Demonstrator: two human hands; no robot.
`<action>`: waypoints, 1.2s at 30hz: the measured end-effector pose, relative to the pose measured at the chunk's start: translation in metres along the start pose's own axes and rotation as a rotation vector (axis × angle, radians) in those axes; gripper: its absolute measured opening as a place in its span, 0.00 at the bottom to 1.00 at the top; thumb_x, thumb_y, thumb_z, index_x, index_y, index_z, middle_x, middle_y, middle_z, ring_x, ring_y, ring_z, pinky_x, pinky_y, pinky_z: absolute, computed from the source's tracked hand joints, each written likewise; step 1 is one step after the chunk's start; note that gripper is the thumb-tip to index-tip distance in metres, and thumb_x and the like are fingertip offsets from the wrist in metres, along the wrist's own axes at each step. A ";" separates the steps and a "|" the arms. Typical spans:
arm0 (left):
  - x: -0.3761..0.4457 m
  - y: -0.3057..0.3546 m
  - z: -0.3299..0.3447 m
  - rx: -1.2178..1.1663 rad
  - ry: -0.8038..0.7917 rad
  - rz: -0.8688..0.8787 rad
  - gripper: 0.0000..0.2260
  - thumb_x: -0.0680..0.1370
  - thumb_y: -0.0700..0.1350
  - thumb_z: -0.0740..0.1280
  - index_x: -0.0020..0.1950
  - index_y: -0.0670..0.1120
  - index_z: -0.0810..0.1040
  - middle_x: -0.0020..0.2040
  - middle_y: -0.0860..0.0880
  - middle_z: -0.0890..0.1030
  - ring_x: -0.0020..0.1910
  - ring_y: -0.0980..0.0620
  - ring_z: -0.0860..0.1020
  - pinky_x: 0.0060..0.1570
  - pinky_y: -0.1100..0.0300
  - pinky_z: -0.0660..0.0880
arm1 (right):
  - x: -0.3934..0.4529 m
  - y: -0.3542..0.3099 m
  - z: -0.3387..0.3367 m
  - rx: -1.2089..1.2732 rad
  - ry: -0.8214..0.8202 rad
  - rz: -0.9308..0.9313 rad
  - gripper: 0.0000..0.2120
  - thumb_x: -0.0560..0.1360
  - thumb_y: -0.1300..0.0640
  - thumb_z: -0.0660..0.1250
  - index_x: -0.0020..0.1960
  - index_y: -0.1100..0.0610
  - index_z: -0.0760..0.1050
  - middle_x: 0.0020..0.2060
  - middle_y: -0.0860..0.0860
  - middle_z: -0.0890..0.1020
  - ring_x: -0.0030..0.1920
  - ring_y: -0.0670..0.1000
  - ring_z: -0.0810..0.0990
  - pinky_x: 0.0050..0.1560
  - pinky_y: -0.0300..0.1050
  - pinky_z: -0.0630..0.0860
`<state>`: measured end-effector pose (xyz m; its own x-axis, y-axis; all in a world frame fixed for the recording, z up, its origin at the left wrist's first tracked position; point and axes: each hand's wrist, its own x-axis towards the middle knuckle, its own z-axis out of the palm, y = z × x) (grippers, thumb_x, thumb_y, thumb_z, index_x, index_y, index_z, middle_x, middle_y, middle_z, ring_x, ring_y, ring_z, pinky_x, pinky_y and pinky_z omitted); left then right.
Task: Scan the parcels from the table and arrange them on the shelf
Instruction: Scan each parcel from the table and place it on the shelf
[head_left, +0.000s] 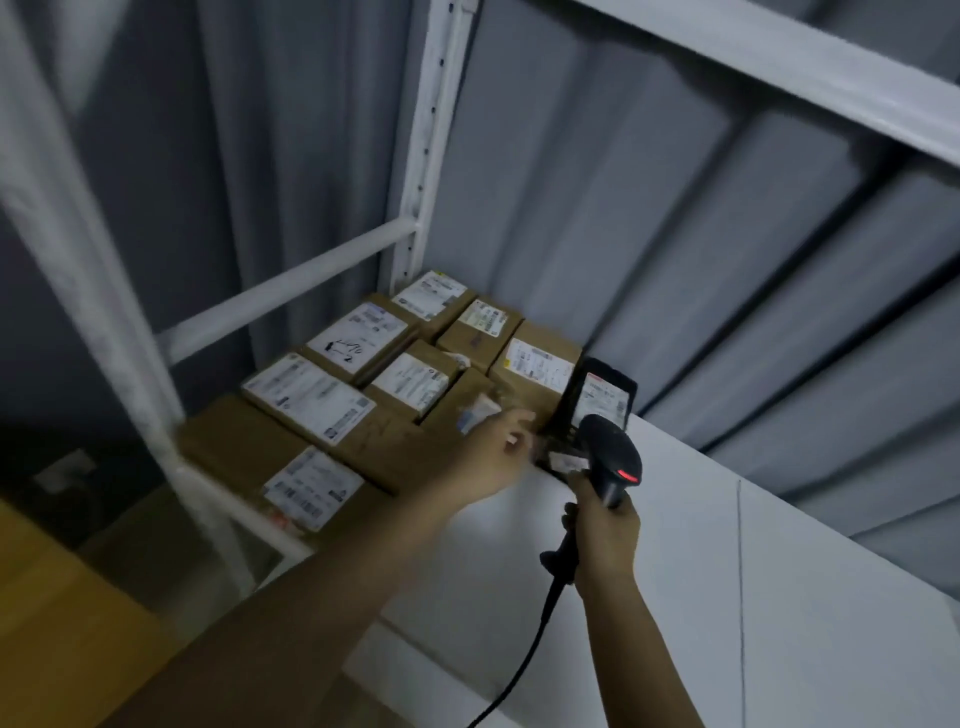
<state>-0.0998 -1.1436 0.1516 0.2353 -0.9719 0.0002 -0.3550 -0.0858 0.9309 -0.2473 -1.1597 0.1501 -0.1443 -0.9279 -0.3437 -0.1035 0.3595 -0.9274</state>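
Right hand (605, 530) nearest camera, at 5 o'clock, fingers curled round grip of black barcode scanner (610, 460); red light lit, coiled cable (524, 660) trailing down toward 6 o'clock. Left hand (491, 454) at centre, blurred, reaching over white shelf (727, 545); fingers loosely spread, whether touching anything cannot be told. Black parcel (602, 397) stands upright just beyond scanner. Brown labelled parcels (311, 397) packed in rows on shelf toward 10 o'clock. White upright post (431, 140) at 12 o'clock.

white shipping labels (358, 338) sit on the brown parcels (311, 400). their print is too blurred to read. one bears illegible handwritten marks.
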 end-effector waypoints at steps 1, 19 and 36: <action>-0.022 0.000 -0.019 -0.038 0.034 -0.005 0.14 0.80 0.39 0.61 0.65 0.48 0.72 0.57 0.47 0.78 0.51 0.53 0.77 0.44 0.73 0.72 | -0.024 -0.002 0.008 -0.008 -0.070 -0.029 0.07 0.74 0.57 0.72 0.49 0.58 0.76 0.37 0.56 0.78 0.35 0.53 0.76 0.40 0.47 0.76; -0.498 -0.198 -0.330 -0.150 1.047 -0.688 0.03 0.80 0.38 0.62 0.51 0.46 0.71 0.41 0.48 0.76 0.41 0.45 0.78 0.34 0.61 0.75 | -0.397 0.145 0.287 -0.467 -1.147 0.052 0.04 0.74 0.60 0.70 0.44 0.57 0.75 0.35 0.53 0.75 0.32 0.50 0.75 0.32 0.41 0.72; -0.555 -0.245 -0.281 0.028 0.664 -0.952 0.09 0.81 0.45 0.59 0.54 0.41 0.75 0.48 0.45 0.82 0.43 0.50 0.81 0.42 0.56 0.79 | -0.448 0.272 0.303 -0.789 -1.119 -0.090 0.08 0.72 0.59 0.73 0.49 0.58 0.76 0.39 0.50 0.80 0.39 0.48 0.78 0.36 0.42 0.71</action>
<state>0.1111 -0.5210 0.0262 0.8431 -0.2062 -0.4966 0.2032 -0.7328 0.6493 0.0876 -0.6756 0.0068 0.7174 -0.3988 -0.5712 -0.6518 -0.0949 -0.7524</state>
